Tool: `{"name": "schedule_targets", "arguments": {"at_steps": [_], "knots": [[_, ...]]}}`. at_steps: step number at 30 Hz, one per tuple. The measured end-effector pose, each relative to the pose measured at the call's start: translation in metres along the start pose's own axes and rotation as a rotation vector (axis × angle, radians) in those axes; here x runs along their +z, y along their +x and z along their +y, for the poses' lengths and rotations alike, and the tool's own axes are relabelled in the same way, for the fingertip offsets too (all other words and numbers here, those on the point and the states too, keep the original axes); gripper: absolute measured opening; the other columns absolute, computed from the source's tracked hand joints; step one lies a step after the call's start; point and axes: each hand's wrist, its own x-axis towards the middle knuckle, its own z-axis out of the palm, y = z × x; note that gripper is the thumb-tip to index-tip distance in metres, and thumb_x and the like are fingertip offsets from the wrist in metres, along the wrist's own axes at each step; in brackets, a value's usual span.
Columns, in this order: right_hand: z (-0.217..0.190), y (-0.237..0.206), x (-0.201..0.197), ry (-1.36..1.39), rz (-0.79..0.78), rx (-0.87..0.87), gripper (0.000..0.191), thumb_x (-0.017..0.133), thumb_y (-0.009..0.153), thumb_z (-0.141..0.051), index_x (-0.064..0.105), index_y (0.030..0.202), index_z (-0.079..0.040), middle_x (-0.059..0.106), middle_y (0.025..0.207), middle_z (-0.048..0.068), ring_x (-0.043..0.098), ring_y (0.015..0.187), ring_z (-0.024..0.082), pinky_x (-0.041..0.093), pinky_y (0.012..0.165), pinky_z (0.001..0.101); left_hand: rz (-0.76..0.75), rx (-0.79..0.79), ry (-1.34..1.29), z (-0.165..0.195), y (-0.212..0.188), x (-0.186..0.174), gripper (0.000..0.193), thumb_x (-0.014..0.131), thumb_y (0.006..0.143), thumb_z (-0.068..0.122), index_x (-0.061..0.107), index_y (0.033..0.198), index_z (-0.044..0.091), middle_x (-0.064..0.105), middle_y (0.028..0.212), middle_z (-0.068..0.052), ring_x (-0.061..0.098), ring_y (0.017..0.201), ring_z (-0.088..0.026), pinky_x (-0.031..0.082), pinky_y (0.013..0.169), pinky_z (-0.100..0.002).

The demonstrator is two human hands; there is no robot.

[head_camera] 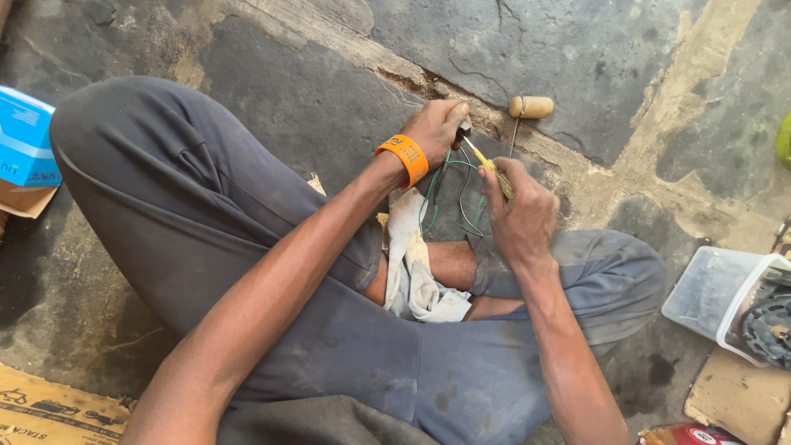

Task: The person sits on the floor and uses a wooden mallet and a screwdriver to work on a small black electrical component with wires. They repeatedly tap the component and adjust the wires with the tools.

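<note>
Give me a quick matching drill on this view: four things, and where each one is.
Things:
1. wristband
2. wooden-handled tool
3. plastic tub
4. white rag

Places:
A. on the stone floor beyond the hands
B. on the lap, between the legs
C. on the left wrist
D. on the floor at the right edge

Pairs: 1-C, 2-A, 3-D, 4-B

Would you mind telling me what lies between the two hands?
In the head view, a yellow wire spans from the left hand to the right hand; green wires hang beneath.
</note>
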Motion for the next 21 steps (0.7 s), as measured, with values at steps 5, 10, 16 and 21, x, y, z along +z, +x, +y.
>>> {"name": "schedule_targets", "arguments": {"at_steps": [5,10,16,21], "knots": [[0.016,-0.002,0.007,0.56,-0.215,0.379,0.034,0.056,0.109,-0.03,0.07,0.1,-0.001,0.066,0.067,0.007,0.051,0.049,0.012,0.037,0.046,0.0271,-0.045,0.025,0.045,0.006,-0.001,-0.001,0.039,0.047,0.104,0.034,0.066,0.086,0.005,0.061,0.063,-0.002,0.06,0.057,-0.012,0.05,0.057,-0.033],[0.038,-0.002,0.003,1.228,-0.418,0.764,0.042,0.05,0.11,-0.037,0.063,0.098,0.0,0.052,0.061,-0.001,0.037,0.041,0.004,0.03,0.04,0.021,-0.138,0.114,-0.079,0.006,0.0,0.0,0.039,0.047,0.106,0.033,0.066,0.087,0.005,0.063,0.069,0.0,0.059,0.06,-0.01,0.052,0.059,-0.032],[0.027,0.003,0.006,0.943,-0.376,0.631,0.031,0.056,0.104,-0.031,0.064,0.1,-0.001,0.059,0.065,0.001,0.043,0.047,0.005,0.031,0.041,0.0217,-0.077,0.009,0.02,-0.004,0.004,0.006,0.038,0.05,0.103,0.035,0.066,0.086,0.005,0.068,0.069,-0.003,0.063,0.06,-0.013,0.052,0.058,-0.033],[0.008,-0.002,0.005,0.273,-0.062,0.157,0.016,0.074,0.101,-0.017,0.071,0.107,-0.002,0.072,0.078,0.004,0.07,0.068,0.013,0.053,0.059,0.0316,-0.008,-0.032,0.171,-0.016,0.011,0.011,0.042,0.05,0.1,0.037,0.069,0.082,0.004,0.071,0.069,-0.012,0.071,0.067,-0.025,0.053,0.067,-0.042]]}}
